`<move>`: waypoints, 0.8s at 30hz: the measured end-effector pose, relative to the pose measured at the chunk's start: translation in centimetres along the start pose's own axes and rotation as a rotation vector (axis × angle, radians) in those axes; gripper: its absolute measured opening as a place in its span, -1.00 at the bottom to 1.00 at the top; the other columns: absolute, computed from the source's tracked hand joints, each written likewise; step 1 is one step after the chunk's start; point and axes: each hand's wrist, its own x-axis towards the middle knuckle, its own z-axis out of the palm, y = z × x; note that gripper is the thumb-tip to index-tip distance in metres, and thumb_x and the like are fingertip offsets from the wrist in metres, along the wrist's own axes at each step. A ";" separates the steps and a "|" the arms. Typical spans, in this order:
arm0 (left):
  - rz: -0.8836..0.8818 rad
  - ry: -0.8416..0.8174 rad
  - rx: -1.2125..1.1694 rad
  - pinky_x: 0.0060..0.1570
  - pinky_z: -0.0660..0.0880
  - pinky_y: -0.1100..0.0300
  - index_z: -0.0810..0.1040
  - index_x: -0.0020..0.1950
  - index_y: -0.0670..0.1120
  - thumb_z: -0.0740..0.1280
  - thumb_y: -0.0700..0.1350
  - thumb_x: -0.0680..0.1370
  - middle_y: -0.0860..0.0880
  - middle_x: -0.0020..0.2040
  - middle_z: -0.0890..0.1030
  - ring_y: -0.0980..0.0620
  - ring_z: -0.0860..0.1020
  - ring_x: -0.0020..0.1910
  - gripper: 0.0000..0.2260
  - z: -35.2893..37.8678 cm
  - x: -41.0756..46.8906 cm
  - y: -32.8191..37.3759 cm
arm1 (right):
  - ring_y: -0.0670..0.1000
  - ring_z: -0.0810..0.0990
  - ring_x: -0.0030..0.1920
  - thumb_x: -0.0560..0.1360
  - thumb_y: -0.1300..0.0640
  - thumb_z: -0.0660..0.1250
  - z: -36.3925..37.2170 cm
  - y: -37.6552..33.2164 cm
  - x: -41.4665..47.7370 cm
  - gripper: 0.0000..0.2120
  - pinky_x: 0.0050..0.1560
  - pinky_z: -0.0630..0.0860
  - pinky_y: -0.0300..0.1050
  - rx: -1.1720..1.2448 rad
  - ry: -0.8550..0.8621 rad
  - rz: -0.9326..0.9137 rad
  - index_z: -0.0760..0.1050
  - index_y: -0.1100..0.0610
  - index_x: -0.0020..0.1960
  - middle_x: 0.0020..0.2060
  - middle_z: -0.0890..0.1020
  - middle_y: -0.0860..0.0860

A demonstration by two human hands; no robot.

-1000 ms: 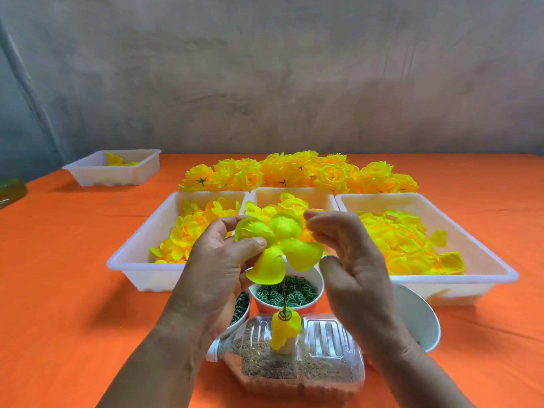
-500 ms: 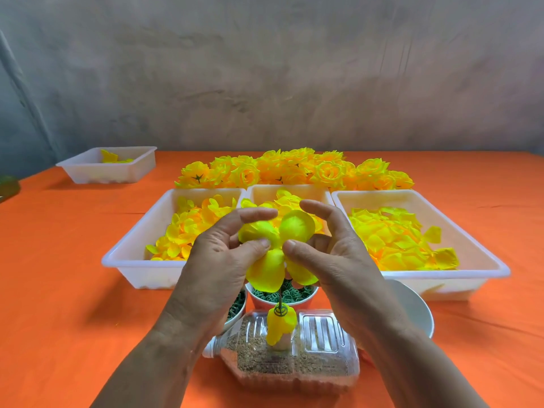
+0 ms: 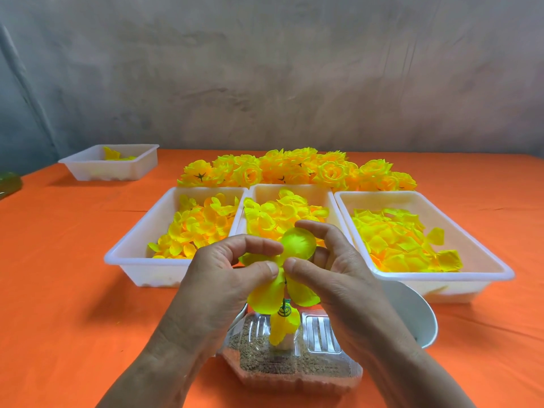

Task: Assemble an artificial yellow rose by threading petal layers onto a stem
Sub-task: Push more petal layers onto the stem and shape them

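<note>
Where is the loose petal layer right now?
Head view, centre: the petal layer is pinched between the left hand and right hand, just above the stem, in front of the middle tray.

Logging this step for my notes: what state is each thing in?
Yellow fabric petal layer: pinched by both hands.
Left hand: pinches the layer.
Right hand: pinches the layer.
Thin green stem: upright in clear sand-filled plastic container, carrying a yellow bud.
Three white plastic trays: hold loose petals.
</note>
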 end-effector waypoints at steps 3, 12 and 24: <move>0.000 0.009 -0.003 -0.05 0.56 -0.35 0.72 -0.09 0.08 0.50 0.00 0.19 -0.21 -0.12 0.69 -0.44 0.59 -0.08 -0.70 0.2 0.0 0.2 | 0.00 0.66 -0.25 0.49 0.36 0.35 0.0 0.2 0.1 -0.58 -0.33 0.53 -0.22 -0.011 0.031 -0.008 0.44 -0.01 0.24 -0.14 0.70 0.11; -0.005 0.006 0.015 -0.06 0.57 -0.32 0.71 -0.07 0.09 0.49 0.01 0.18 -0.21 -0.13 0.69 -0.42 0.60 -0.09 -0.68 0.3 0.2 0.1 | -0.01 0.63 -0.29 0.48 0.39 0.34 0.3 0.6 0.1 -0.60 -0.36 0.53 -0.19 0.060 0.063 -0.013 0.43 0.02 0.21 -0.21 0.69 0.07; -0.020 0.011 0.046 -0.01 0.57 -0.30 0.71 -0.09 0.11 0.44 -0.06 0.24 -0.20 -0.11 0.69 -0.39 0.62 -0.07 -0.74 0.5 0.3 -0.5 | -0.01 0.62 -0.29 0.50 0.40 0.31 0.3 1.0 0.0 -0.63 -0.36 0.56 -0.13 0.034 0.100 -0.007 0.44 0.04 0.19 -0.21 0.70 0.05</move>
